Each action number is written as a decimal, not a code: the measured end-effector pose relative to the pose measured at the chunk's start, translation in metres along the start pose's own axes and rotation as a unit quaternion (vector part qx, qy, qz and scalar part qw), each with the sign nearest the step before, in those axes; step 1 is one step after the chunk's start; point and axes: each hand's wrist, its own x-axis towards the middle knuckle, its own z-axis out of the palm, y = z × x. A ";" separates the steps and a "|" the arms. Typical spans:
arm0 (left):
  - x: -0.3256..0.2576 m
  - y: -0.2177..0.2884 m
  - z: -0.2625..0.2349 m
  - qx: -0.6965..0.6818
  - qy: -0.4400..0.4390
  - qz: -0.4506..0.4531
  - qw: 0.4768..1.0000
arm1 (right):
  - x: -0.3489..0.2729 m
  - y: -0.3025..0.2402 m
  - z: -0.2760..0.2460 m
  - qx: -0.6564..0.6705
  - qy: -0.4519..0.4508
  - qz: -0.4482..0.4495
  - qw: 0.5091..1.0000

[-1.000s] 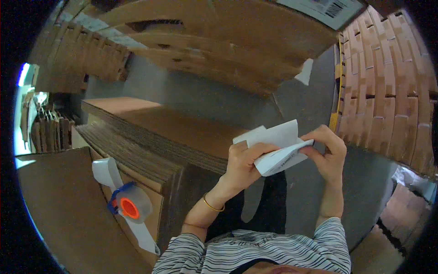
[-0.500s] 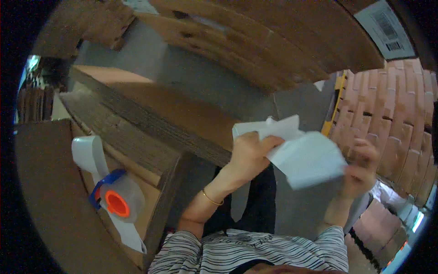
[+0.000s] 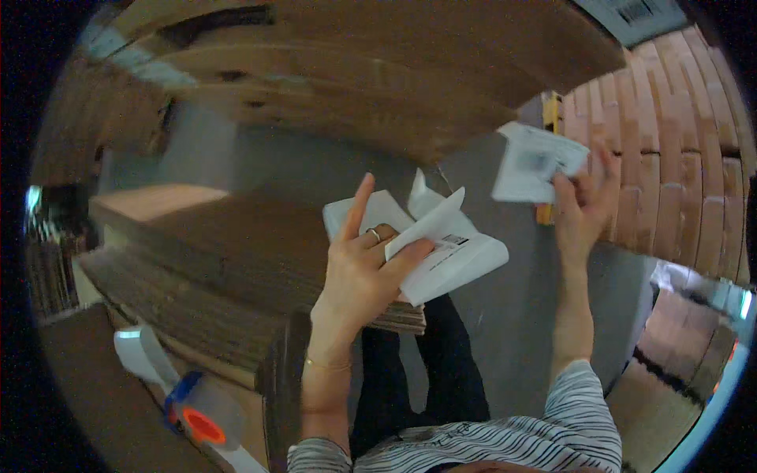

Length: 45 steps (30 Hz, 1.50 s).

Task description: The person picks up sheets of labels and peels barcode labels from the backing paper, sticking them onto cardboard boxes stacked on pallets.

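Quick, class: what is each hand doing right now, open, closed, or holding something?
Left hand: closed on a stack of white paper sheets.
Right hand: closed on one white label sheet.

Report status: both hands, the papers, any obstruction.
Left hand pinching white paper stack. Right hand holds one white label sheet raised, apart from stack. Nothing between them.

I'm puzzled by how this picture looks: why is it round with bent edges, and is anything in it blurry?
Head view: the fisheye lens leaves a black rim and bows the stacked cardboard; the white label sheet in the right hand is smeared by motion; the left hand and its folded white sheets are sharper; the tape dispenser lies in dimmer light at the lower left.
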 end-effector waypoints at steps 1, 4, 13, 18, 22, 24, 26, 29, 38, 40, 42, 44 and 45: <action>0.008 0.002 0.001 0.028 -0.031 0.018 0.999 | 0.004 0.012 0.011 0.027 0.008 -0.030 0.999; 0.049 0.016 0.013 0.052 -0.109 0.075 0.990 | 0.014 0.038 0.042 0.070 0.011 -0.040 0.997; 0.109 -0.016 0.038 0.132 -0.188 0.196 0.953 | 0.047 0.057 0.084 0.152 0.022 -0.150 0.977; 0.123 -0.030 0.045 0.132 -0.177 0.219 0.950 | 0.059 0.062 0.089 0.140 0.033 -0.211 0.967; 0.128 -0.039 0.044 0.138 -0.173 0.234 0.947 | 0.058 0.060 0.094 0.071 0.040 -0.209 0.975; 0.132 -0.043 0.048 0.135 -0.167 0.241 0.947 | 0.061 0.059 0.094 0.013 0.053 -0.226 0.973; 0.135 -0.046 0.051 0.121 -0.167 0.241 0.948 | 0.062 0.059 0.097 0.165 0.053 -0.197 0.965; 0.137 -0.050 0.053 0.113 -0.164 0.242 0.949 | 0.061 0.057 0.095 0.123 0.050 -0.183 0.974; 0.143 -0.059 0.055 0.075 -0.181 0.199 0.960 | 0.062 0.057 0.099 0.135 0.070 -0.202 0.968; 0.146 -0.054 0.058 0.110 -0.218 0.220 0.945 | 0.063 0.057 0.097 0.127 0.070 -0.210 0.967; 0.151 -0.041 0.065 -0.020 -0.161 0.110 0.981 | 0.062 0.056 0.097 0.122 0.071 -0.217 0.966; 0.160 -0.025 0.059 -0.169 -0.142 -0.040 0.975 | 0.061 0.053 0.096 0.112 0.068 -0.206 0.970; 0.155 -0.025 0.060 -0.220 -0.145 -0.097 0.960 | 0.061 0.052 0.096 0.110 0.067 -0.202 0.971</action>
